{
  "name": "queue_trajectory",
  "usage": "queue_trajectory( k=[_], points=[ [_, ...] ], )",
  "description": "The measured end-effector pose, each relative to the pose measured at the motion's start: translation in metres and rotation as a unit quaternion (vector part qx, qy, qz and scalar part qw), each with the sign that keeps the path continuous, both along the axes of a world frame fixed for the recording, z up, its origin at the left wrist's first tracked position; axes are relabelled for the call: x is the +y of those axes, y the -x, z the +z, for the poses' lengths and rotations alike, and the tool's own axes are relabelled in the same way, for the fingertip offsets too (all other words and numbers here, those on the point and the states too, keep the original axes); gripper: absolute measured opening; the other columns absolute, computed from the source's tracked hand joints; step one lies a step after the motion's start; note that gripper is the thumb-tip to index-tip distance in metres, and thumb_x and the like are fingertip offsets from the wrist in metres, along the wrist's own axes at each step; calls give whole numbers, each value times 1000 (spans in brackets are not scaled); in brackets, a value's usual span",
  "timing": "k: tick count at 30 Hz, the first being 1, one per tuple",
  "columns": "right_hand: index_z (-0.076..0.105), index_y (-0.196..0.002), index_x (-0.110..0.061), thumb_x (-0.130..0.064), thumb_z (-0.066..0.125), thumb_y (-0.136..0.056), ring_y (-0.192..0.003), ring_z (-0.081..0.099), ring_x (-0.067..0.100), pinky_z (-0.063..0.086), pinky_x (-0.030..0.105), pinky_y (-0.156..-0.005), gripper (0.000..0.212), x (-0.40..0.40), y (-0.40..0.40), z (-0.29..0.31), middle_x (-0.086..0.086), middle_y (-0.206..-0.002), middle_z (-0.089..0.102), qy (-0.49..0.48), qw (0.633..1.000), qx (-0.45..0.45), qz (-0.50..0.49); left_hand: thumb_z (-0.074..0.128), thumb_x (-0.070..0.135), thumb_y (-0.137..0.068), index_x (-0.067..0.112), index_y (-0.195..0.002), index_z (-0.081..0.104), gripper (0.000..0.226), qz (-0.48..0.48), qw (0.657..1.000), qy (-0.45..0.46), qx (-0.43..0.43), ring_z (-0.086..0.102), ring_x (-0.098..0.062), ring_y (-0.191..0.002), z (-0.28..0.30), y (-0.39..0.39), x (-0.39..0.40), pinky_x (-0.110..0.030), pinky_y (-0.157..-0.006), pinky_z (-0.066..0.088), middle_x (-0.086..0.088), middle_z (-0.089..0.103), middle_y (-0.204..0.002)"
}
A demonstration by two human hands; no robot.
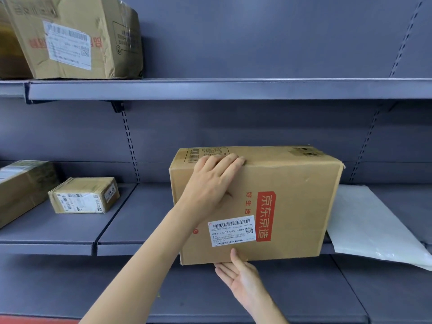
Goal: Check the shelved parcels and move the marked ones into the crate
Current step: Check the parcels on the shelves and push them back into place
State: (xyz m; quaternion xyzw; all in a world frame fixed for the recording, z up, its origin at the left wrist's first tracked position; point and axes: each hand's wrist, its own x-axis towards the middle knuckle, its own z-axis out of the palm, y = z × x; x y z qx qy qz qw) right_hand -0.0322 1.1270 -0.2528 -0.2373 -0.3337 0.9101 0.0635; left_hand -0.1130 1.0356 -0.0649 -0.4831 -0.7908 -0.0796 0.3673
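Observation:
A large brown cardboard box [292, 195] with a red printed panel and a white barcode label [231, 233] stands on the middle shelf [131, 230], its lower front edge out past the shelf lip. My left hand [210, 185] lies flat on the box's front face, fingertips reaching its top edge. My right hand [240, 277] is palm up below the box's bottom front edge, fingers hidden beneath it and thumb pressed on the front face. No crate is in view.
On the same shelf a small taped box [84, 195] and a longer box [21, 185] sit at the left, and a white plastic mailer [374, 228] lies to the right. A creased labelled box [74, 36] stands on the upper shelf [233, 88].

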Motion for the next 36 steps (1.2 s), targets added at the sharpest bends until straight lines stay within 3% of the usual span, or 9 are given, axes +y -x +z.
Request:
queue_trajectory(
  k=[3, 7, 11, 13, 15, 18, 22, 27, 36],
  points=[
    [57, -100, 10, -16, 59, -87, -97, 63, 37, 50, 39, -80, 29, 15, -7, -2, 31, -99, 64, -44, 997, -27, -49, 84, 25, -54, 13, -131, 48, 86, 8, 1000, -16, 19, 54, -30, -114, -10, 6, -4, -41, -101, 30, -4, 55, -131],
    [59, -91, 5, -13, 63, -84, -89, 66, 32, 53, 35, -73, 19, 40, -33, -4, 26, -94, 65, -138, 978, -61, -145, 86, 42, -45, 18, -137, 31, 110, 107, 990, -93, -3, 35, -42, -129, -35, 13, -17, -61, -105, 21, -19, 39, -143],
    [57, -97, -9, -19, 72, -78, -77, 65, 26, 55, 32, -67, 26, 68, -52, 6, 17, -97, 66, -315, 879, -131, -331, 89, 37, -46, 15, -140, 15, 122, 110, 953, -257, -118, 7, -39, -138, -71, 19, -27, -55, -109, 8, -31, 16, -147],
    [53, -104, -18, -25, 73, -76, -87, 60, 21, 47, 33, -78, 34, 80, -55, 18, 8, -107, 60, -400, 830, -136, -364, 89, 28, -51, 22, -144, 2, 127, 64, 912, -335, -227, 0, -21, -142, -89, 21, -28, -29, -114, 4, -19, 3, -153],
    [50, -112, -22, -24, 74, -75, -97, 54, 14, 43, 31, -86, 44, 87, -55, 33, -1, -114, 49, -450, 809, -88, -367, 87, 23, -56, 30, -144, -8, 130, 14, 842, -394, -368, 3, 12, -134, -102, 21, -27, -3, -104, 11, 3, 2, -153],
    [44, -127, -19, -20, 75, -74, -107, 46, 9, 37, 28, -96, 62, 96, -51, 47, -6, -121, 39, -506, 773, -61, -376, 85, 23, -60, 37, -141, -1, 119, 1, 759, -433, -486, 31, 5, -122, -122, 22, -25, -20, -97, 31, 17, 25, -138],
    [45, -127, -22, -25, 71, -77, -110, 51, 12, 42, 35, -96, 56, 113, -45, 64, -11, -118, 52, -520, 788, -58, -325, 82, 33, -61, 37, -133, 17, 97, 15, 706, -454, -543, 49, -12, -109, -135, 26, -30, -29, -85, 39, 10, 47, -121],
    [56, -112, -24, -22, 70, -77, -99, 61, 18, 50, 39, -84, 37, 103, -38, 71, -5, -104, 66, -543, 798, -42, -257, 74, 26, -74, 30, -127, 31, 68, 58, 701, -472, -532, 50, -13, -102, -132, 39, -43, -22, -71, 37, 20, 50, -103],
    [53, -120, -32, -14, 68, -79, -104, 61, 11, 49, 38, -92, 48, 52, -18, 71, -9, -112, 65, -552, 812, 16, -190, 74, 26, -75, 36, -128, 37, 65, 104, 688, -532, -482, 50, -13, -105, -129, 46, -107, -31, -86, 38, 9, 55, -114]
  ],
)
